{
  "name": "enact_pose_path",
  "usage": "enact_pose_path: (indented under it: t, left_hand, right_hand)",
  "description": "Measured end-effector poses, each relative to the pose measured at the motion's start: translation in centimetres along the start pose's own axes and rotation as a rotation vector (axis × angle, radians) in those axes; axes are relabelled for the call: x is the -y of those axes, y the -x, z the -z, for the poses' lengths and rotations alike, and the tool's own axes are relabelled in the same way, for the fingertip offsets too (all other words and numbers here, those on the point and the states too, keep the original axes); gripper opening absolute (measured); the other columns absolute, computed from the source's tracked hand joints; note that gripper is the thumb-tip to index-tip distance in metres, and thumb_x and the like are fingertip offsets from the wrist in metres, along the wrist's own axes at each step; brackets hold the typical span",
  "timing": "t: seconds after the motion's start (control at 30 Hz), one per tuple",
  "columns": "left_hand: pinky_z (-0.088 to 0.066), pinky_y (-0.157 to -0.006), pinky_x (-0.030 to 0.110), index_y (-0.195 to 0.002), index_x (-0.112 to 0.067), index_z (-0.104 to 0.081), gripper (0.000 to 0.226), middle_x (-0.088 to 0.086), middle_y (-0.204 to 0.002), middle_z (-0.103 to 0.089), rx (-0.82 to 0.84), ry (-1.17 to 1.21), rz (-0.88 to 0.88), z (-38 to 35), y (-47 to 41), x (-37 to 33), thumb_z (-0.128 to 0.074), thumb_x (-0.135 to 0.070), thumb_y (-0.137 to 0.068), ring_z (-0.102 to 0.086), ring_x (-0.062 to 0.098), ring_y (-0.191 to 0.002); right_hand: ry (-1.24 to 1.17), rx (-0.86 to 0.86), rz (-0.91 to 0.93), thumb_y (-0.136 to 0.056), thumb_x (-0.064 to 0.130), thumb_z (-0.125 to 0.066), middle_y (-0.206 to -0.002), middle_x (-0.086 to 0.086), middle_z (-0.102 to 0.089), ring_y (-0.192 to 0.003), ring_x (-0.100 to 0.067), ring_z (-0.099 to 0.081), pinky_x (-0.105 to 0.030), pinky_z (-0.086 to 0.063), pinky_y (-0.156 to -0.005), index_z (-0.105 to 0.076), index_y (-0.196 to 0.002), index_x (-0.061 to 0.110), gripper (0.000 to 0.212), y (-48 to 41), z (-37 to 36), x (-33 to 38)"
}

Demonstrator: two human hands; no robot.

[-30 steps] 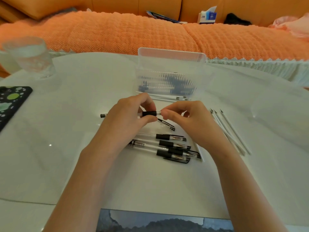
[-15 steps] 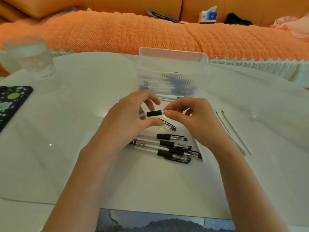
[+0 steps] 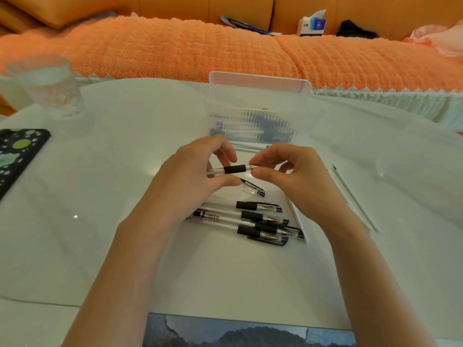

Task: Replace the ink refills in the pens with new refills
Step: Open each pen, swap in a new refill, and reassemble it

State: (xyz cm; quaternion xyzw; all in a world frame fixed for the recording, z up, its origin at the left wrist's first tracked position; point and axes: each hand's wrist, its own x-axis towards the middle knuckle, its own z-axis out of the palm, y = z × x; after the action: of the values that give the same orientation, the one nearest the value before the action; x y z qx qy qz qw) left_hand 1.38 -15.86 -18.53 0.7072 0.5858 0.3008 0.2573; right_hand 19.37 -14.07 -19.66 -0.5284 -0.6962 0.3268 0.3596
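Work looks partway done, I think. One pen (image 3: pixel 234 169) is up in both hands, just over the table (image 3: pixel 120 186) and in front of the clear box (image 3: pixel 258 121). Its cap (image 3: pixel 253 189) is off and lies right under it. More pens (image 3: pixel 260 219) lie in a pile nearer the person with caps on, and I cannot tell which of them have new ink inside. Thin white refills (image 3: pixel 350 196) lie off to the right, well apart from the pile. So this pen, and maybe others, are left to do. The left hand (image 3: pixel 193 181) has its fingers curled round the clear body of the pen, thumb below, next to the black grip part. The right hand (image 3: pixel 298 181) pinches the pointy tip end between thumb and first finger, with the other fingers bent loosely. It looks like a twist of the tip, on or off, I cannot say which.
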Motion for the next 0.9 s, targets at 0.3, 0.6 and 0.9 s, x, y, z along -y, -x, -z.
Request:
enact_pose_path:
  t: [0.3, 0.6, 0.9]
  left_hand:
    - [-0.038, -0.059, 0.016, -0.08, -0.034, -0.064, 0.015, -0.021, -0.066, -0.064, 0.043, 0.026, 0.034, 0.24, 0.2, 0.43, -0.055, -0.041, -0.089, -0.055, 0.002, -0.06]
    - [-0.041, -0.059, 0.024, -0.084, -0.035, -0.06, 0.018, -0.016, -0.082, -0.061, 0.008, 0.034, 0.038, 0.3, 0.02, 0.5, -0.075, -0.032, -0.076, -0.056, 0.007, -0.057]
    - [-0.038, -0.056, 0.025, -0.085, -0.034, -0.068, 0.016, -0.012, -0.065, -0.065, 0.06, 0.047, 0.054, 0.38, 0.07, 0.77, -0.055, -0.044, -0.088, -0.047, 0.005, -0.049]
  right_hand:
    - [-0.011, -0.009, 0.016, -0.08, 0.016, -0.072, -0.081, 0.009, -0.069, -0.079, -0.004, -0.06, -0.01, -0.041, -0.066, -0.071, -0.084, 0.024, 0.008, 0.04, 0.18, 0.11]
    - [-0.025, -0.013, 0.019, -0.08, 0.014, -0.072, -0.078, 0.012, -0.068, -0.076, 0.001, -0.059, -0.009, -0.04, -0.066, -0.071, -0.083, 0.023, 0.009, 0.06, 0.11, 0.22]
    - [-0.019, -0.026, 0.008, -0.083, 0.015, -0.069, -0.081, 0.01, -0.069, -0.079, -0.002, -0.059, -0.012, -0.04, -0.068, -0.07, -0.084, 0.025, 0.01, 0.03, 0.23, 0.22]
